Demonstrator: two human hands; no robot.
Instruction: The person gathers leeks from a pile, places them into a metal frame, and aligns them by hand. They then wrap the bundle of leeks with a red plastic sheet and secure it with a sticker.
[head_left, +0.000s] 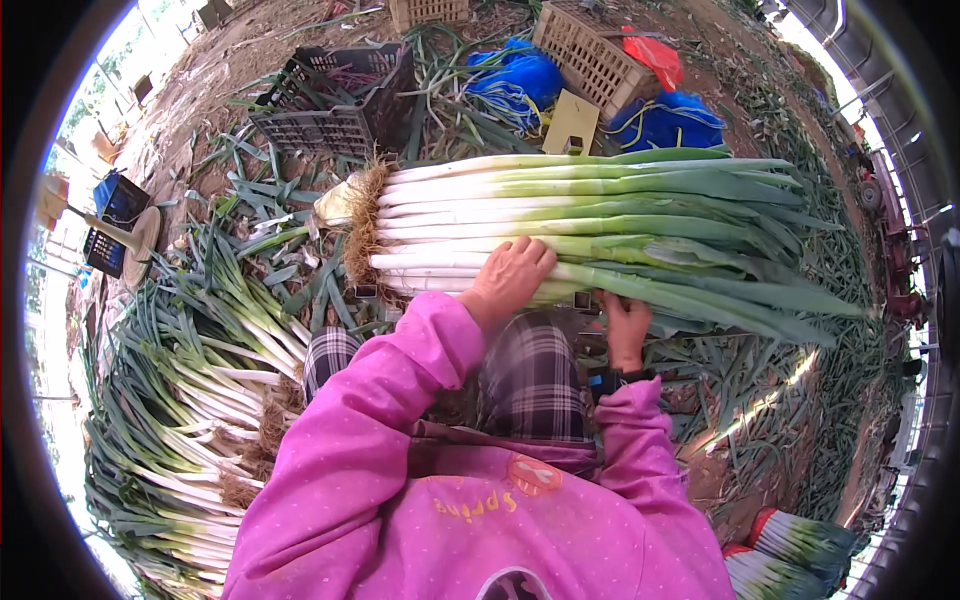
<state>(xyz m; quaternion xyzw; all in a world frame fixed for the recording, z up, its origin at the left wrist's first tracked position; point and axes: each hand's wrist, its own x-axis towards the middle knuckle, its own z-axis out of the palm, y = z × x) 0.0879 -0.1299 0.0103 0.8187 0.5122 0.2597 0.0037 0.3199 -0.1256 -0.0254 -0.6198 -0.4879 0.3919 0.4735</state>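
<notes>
Leeks (590, 215) lie side by side across the front of the plaid-covered knees (535, 385), root ends lined up at left, leaf tips fanning right. The left hand (512, 277) rests on the near stalks, fingers laid over them, unclenched. The right hand (627, 328) meets the near leaf edge; its fingertips are hidden, so its grip cannot be told. A black crate (320, 132) bounds the far side, a loose heap (200, 440) the left; leaf-strewn ground (735, 395) spreads right.

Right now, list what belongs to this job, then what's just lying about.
In the job:
Long white-and-green leeks under the left hand
Probably: loose leek pile

Seemingly lying about:
Black slatted plastic crate
Tan slatted crate
Crumpled red plastic
</notes>
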